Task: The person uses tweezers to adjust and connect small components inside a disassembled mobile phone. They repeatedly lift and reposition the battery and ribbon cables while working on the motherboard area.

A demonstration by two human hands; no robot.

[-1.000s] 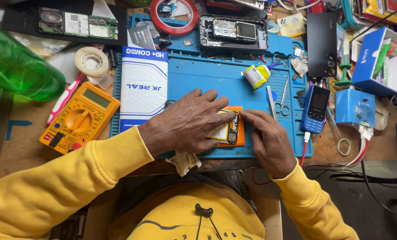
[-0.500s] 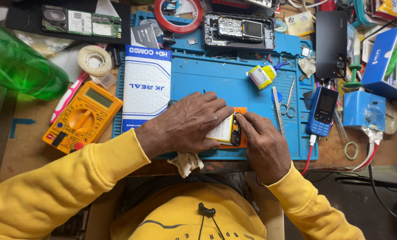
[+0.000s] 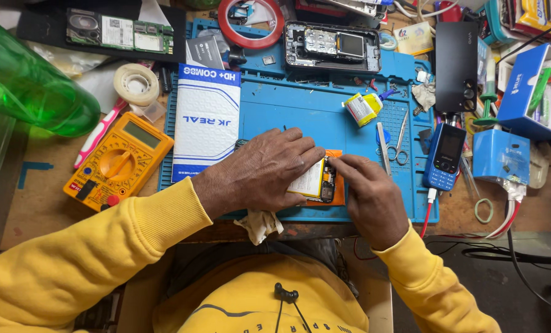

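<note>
looking down from the head camera, the left hand (image 3: 260, 169) lies flat, fingers together, pressing an opened orange phone (image 3: 326, 180) with its pale battery onto the blue work mat (image 3: 300, 108), near the mat's front edge. the right hand (image 3: 368, 191) has its fingertips (image 3: 336, 163) pinched nearly shut on the phone's dark upper edge; whether a small part sits between them cannot be told. doing this well likely means keeping the left palm steady and the pinch light, so nothing slips.
</note>
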